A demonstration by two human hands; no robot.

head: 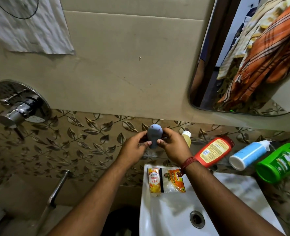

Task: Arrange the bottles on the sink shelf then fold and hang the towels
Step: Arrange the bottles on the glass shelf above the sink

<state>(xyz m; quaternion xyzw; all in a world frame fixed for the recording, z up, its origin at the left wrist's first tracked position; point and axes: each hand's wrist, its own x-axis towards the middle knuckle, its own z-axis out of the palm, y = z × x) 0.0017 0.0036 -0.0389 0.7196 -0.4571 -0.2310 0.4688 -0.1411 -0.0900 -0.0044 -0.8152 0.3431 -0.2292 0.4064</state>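
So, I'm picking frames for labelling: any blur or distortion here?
Head view: strong wide-angle bending at the edges, the mirror curves; the hands and blue-grey bottle are fairly sharp; the sink at bottom right looks soft, with bright glare.

1. You hold a grey-blue bottle (154,137).
2. Beside it you see a red bottle (214,151), a light-blue bottle (248,155) and a green bottle (280,163).
3. Your mirror (243,53) shows an orange striped towel (266,53).
4. Leaf-patterned brown tiles (83,142) back your white sink (175,215).
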